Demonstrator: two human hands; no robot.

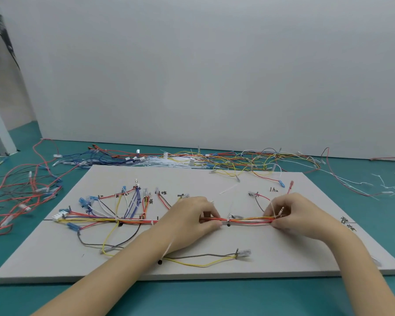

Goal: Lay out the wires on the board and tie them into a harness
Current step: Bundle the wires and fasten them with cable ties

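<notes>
On the board (283,252), both hands' grips pinch the wire bundle (249,219), fingertips hidden.

Both hands (193,216) (292,214) fwd, fingers curled, pinching.

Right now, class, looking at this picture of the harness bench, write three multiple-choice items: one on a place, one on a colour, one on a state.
1. Where does the white connector lie?
A. at the bundle's left end
B. at the bundle's right end
C. off the board

2. What colour is the table under the board?
A. red
B. teal
C. black

3. What is the right hand doing?
A. resting flat on the board
B. hanging idle
C. pinching the bundle at a white tie

Answers: 1 A, it sits where the wires end on the left. 2 B, teal shows all round the grey board. 3 C, its fingers close on the wires at the tie, while the left hand holds the bundle further left.
</notes>
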